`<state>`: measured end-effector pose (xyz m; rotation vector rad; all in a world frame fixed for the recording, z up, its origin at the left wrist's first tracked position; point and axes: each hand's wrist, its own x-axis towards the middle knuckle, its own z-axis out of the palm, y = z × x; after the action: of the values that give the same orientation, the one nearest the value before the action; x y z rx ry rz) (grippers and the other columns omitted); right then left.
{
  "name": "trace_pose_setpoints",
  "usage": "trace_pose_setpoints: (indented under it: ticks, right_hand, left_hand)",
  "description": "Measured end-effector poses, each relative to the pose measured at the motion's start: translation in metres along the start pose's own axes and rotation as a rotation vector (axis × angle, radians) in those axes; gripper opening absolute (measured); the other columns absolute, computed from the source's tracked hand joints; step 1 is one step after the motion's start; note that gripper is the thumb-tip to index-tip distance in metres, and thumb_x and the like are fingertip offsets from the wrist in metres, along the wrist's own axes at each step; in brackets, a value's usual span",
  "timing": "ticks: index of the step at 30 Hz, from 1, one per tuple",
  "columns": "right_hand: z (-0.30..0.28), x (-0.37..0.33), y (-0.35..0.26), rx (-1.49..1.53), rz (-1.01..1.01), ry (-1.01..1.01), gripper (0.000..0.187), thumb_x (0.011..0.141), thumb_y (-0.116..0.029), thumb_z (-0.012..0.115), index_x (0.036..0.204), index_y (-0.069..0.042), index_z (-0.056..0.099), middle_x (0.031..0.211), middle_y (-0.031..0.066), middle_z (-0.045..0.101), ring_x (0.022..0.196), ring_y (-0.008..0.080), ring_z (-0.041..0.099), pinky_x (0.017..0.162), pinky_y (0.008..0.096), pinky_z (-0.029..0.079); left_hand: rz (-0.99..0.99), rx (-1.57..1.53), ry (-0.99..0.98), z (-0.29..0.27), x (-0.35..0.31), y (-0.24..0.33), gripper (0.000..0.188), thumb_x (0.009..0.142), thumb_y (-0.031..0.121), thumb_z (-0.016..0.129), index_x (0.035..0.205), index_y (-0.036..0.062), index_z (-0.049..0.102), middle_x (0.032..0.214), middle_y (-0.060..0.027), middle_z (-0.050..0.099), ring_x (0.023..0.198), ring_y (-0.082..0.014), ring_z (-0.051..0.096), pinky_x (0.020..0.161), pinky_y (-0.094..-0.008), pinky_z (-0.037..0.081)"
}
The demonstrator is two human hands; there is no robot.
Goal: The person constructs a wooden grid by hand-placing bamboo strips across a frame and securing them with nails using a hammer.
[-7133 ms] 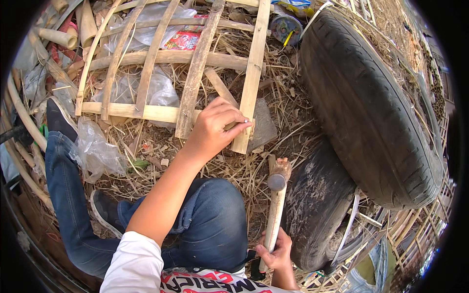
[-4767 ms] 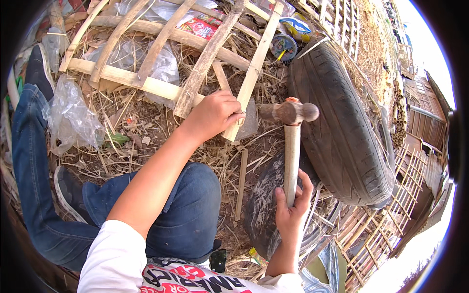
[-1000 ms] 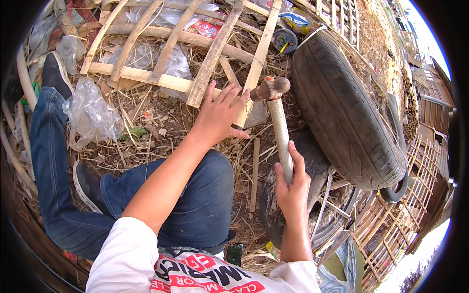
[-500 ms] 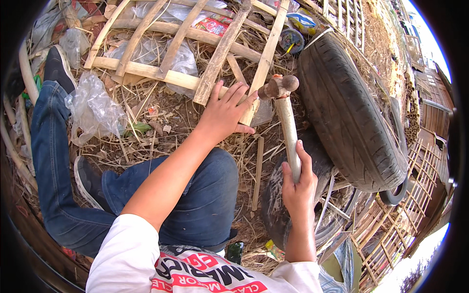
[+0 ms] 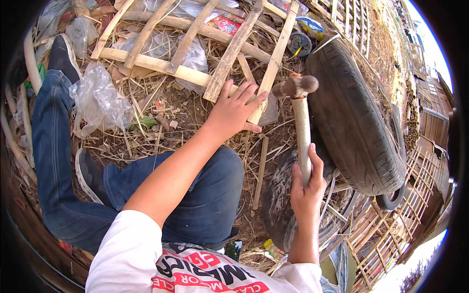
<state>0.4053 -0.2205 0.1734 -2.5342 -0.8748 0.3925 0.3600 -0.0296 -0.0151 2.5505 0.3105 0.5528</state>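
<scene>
**Hammering the slat frame: mid-swing**

Left of centre: left hand [image 5: 233, 110] lying flat, fingers spread, pinning the wooden frame [image 5: 195, 53] at upper centre. Right of it: right hand [image 5: 307, 185] gripping the hammer [image 5: 299, 112], head raised beside the tyre [image 5: 351, 112]. Next move likely needs a clean downstroke clear of the fingers. Versus half a second back: hammer sitting slightly higher, hand staying put.

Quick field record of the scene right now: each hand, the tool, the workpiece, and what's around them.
left hand: open, fingers spread, pressing flat on the wooden lattice frame at a slat joint
right hand: shut around the lower handle of the hammer
hammer: upright, head raised just right of the left fingertips, not touching the frame
frame: lies on straw-covered ground
nearby: tyre right of hammer; clear plastic bag left; small tin beyond
</scene>
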Motion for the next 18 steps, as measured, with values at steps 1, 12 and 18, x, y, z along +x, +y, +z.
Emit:
trace_pose_setpoints:
  ticks: [1, 12, 18]
  right_hand:
    - [-0.001, -0.003, -0.001, 0.029, 0.048, 0.019, 0.051, 0.092, -0.004, 0.061, 0.14, -0.009, 0.045, 0.095, 0.0266, 0.067, 0.084, 0.0408, 0.068, 0.072, 0.0388, 0.053]
    - [0.015, -0.006, 0.002, -0.083, -0.042, -0.004, 0.047, 0.092, -0.001, 0.06, 0.138, -0.002, 0.045, 0.11, 0.0226, 0.067, 0.079, 0.0246, 0.066, 0.072, 0.0325, 0.05]
    - [0.02, -0.015, 0.006, 0.028, -0.063, 0.181, 0.047, 0.093, -0.002, 0.061, 0.136, -0.005, 0.045, 0.118, 0.0275, 0.064, 0.09, 0.0326, 0.069, 0.077, 0.0344, 0.052]
  left_hand:
    - [0.001, 0.001, -0.001, 0.001, 0.0, 0.001, 0.086, 0.074, 0.068, 0.06, 0.138, 0.012, 0.051, 0.14, -0.0148, 0.046, 0.138, -0.0282, 0.037, 0.113, -0.0564, 0.021]
    - [-0.014, 0.03, -0.046, 0.001, 0.001, -0.001, 0.089, 0.072, 0.068, 0.062, 0.141, 0.0136, 0.048, 0.14, -0.0149, 0.046, 0.137, -0.0291, 0.038, 0.111, -0.0558, 0.023]
    - [0.003, -0.002, -0.001, 0.0, 0.005, -0.002, 0.086, 0.072, 0.068, 0.061, 0.137, 0.0127, 0.051, 0.141, -0.0151, 0.047, 0.137, -0.0286, 0.039, 0.111, -0.055, 0.023]
